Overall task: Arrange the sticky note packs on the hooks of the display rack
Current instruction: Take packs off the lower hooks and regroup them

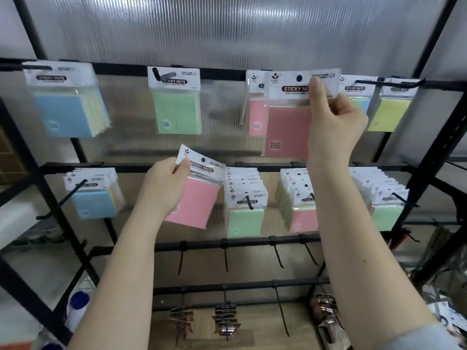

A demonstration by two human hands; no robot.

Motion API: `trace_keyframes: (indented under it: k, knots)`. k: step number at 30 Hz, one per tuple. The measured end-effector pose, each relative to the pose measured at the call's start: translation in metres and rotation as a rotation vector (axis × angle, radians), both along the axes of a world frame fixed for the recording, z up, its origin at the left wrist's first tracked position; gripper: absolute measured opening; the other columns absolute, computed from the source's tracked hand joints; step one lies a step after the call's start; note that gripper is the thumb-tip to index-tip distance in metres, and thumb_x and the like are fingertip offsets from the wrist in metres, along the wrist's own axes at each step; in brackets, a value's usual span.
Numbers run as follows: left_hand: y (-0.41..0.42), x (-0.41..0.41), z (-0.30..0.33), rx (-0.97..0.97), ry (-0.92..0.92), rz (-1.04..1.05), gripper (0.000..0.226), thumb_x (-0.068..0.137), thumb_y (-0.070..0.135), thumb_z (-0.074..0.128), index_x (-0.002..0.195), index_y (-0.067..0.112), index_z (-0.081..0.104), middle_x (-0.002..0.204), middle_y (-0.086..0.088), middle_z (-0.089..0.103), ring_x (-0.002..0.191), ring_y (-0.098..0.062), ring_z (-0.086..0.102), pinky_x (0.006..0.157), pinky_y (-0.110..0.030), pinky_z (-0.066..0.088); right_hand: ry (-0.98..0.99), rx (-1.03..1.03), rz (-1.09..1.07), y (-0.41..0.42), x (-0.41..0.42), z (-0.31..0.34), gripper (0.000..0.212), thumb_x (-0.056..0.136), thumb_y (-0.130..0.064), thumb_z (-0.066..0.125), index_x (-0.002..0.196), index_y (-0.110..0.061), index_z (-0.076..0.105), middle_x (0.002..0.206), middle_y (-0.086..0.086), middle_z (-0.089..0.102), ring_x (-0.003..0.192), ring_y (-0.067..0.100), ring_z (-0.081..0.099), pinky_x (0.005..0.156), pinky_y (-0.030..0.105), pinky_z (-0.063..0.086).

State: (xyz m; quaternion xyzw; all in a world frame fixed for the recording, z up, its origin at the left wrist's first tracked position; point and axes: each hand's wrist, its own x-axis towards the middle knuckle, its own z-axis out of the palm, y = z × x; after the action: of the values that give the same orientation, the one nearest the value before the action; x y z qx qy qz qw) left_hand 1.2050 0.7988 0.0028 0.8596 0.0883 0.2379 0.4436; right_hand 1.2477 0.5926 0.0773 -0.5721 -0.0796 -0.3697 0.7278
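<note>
Right hand is holding a pink sticky note pack up high, pinching the white card at the top of it between the thumb and the fingers. It is gripping the card near the top right corner, likely so the little round hole to the left of the fingertips is staying free for a hook. Just behind this pack and a bit to the left of the hand, another pink pack is already hanging on the top bar of the display rack, so the person is probably putting pink with pink. Whether the hook is through the hole yet is hard to tell. Left hand is waiting lower down, well below and to the left of the right hand, pinching a second pink pack by its card, thumb on the front. That pack is tilting, and it is probably being kept ready for its turn. Just to the right of the left hand, many packs are hanging in full rows on the middle bar hooks. Below both hands, some black hooks are hanging bare.
</note>
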Motion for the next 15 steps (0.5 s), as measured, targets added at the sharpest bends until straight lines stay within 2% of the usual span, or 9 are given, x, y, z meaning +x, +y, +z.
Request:
trace_keyframes:
  k: [2, 4, 6, 9, 12, 15]
  knots:
    - [0.0, 0.002, 0.001, 0.009, 0.003, -0.013, 0.045, 0.099, 0.034, 0.038, 0.078, -0.004, 0.051, 0.072, -0.014, 0.054, 0.063, -0.02, 0.044, 0.054, -0.029, 0.03, 0.012, -0.007, -0.034, 0.002, 0.004, 0.001, 0.039, 0.085, -0.031, 0.07, 0.057, -0.015, 0.048, 0.057, -0.002, 0.035, 0.061, 0.015, 0.031, 0.058, 0.028, 0.029]
    - [0.0, 0.004, 0.002, 0.004, 0.0, -0.034, 0.045, 0.099, 0.033, 0.038, 0.083, -0.005, 0.054, 0.074, -0.016, 0.058, 0.064, -0.02, 0.046, 0.056, -0.03, 0.03, 0.018, -0.003, -0.047, 0.002, 0.007, 0.002, 0.04, 0.084, -0.031, 0.071, 0.057, -0.013, 0.047, 0.055, -0.002, 0.036, 0.059, 0.015, 0.031, 0.057, 0.027, 0.029]
    - [0.001, 0.005, 0.003, -0.005, 0.0, -0.05, 0.044, 0.099, 0.033, 0.038, 0.083, -0.003, 0.056, 0.071, -0.008, 0.059, 0.063, -0.019, 0.047, 0.057, -0.03, 0.031, 0.027, 0.012, -0.065, 0.002, 0.009, 0.004, 0.044, 0.083, -0.03, 0.071, 0.055, -0.014, 0.042, 0.051, -0.007, 0.034, 0.056, 0.013, 0.029, 0.055, 0.026, 0.028]
    - [0.002, 0.005, 0.004, -0.026, -0.009, -0.069, 0.041, 0.1, 0.033, 0.038, 0.075, 0.005, 0.055, 0.066, 0.001, 0.056, 0.062, -0.018, 0.049, 0.056, -0.029, 0.032, 0.032, 0.012, -0.09, 0.0, 0.013, 0.004, 0.041, 0.081, -0.031, 0.072, 0.059, -0.01, 0.044, 0.055, -0.001, 0.036, 0.058, 0.015, 0.031, 0.056, 0.027, 0.031]
    - [0.001, 0.006, 0.006, -0.03, -0.013, -0.073, 0.038, 0.1, 0.032, 0.038, 0.069, 0.014, 0.052, 0.065, 0.008, 0.055, 0.059, -0.011, 0.05, 0.053, -0.026, 0.032, 0.047, -0.003, -0.09, 0.0, 0.018, 0.0, 0.044, 0.082, -0.029, 0.071, 0.055, -0.014, 0.039, 0.048, -0.009, 0.031, 0.055, 0.013, 0.027, 0.054, 0.026, 0.029]
    - [0.002, 0.007, 0.007, -0.026, -0.015, -0.083, 0.039, 0.1, 0.032, 0.038, 0.07, 0.013, 0.052, 0.063, 0.006, 0.055, 0.058, -0.012, 0.049, 0.052, -0.026, 0.032, 0.095, -0.052, -0.106, 0.004, 0.028, -0.003, 0.048, 0.084, -0.032, 0.07, 0.053, -0.019, 0.035, 0.047, -0.012, 0.028, 0.053, 0.011, 0.026, 0.053, 0.026, 0.025]
